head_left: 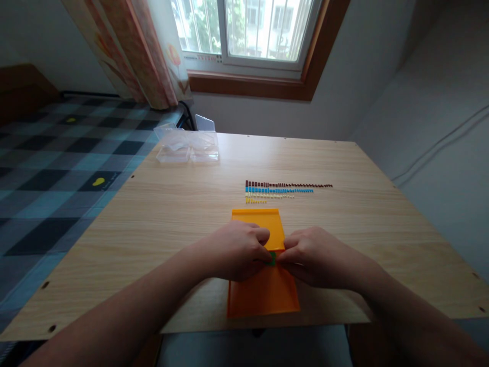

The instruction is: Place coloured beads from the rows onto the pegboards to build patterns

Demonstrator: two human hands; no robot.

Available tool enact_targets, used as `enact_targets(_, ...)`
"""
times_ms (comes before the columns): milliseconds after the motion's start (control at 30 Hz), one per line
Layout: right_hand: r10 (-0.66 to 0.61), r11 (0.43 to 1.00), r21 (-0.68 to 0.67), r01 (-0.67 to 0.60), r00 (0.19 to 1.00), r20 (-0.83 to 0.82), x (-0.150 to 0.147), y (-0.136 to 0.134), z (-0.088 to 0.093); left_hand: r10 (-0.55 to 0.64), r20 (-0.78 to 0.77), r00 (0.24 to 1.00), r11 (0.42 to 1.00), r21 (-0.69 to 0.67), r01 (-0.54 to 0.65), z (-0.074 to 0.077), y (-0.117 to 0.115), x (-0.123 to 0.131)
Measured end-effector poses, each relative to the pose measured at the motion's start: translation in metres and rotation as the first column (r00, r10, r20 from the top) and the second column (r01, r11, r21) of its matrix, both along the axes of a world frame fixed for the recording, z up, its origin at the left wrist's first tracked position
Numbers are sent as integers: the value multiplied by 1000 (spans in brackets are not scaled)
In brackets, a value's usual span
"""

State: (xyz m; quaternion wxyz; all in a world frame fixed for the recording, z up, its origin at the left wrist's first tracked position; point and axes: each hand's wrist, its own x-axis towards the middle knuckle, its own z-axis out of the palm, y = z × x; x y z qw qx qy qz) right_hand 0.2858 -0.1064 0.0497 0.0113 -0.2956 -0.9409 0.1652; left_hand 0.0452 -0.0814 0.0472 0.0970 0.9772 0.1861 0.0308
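In front of me on the table lies an orange plastic tray (263,298), an open folding piece with a lighter upper panel and a darker lower one. Over its middle, a small green block (272,259) shows between the fingertips of both hands. My left hand (242,250) is closed, thumb and finger pinching the block's left side. From the other side my right hand (311,255), also closed, meets it with its fingertips, close to the tray's right edge. The fingers hide most of the block and part of the tray.
Beyond the tray, small pieces lie in rows: dark brown (275,184), blue (273,190), cream (267,195) and a short yellow one (255,201). Clear plastic containers (189,145) stand at the table's far left corner. A checked bed (76,168) borders the left.
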Motion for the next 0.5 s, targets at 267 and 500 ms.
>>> enact_targets(267, 7, 999, -33, -8, 999, -52, 0, -1, -1, 22, -8, 1000, 1000, -4, -22, 0, 3, -2)
enact_targets(500, -3, 1000, 11, 3, 1000, -2, 0, 1, -5, -34, 10, 999, 999, -3, 34, 2, -4, 1)
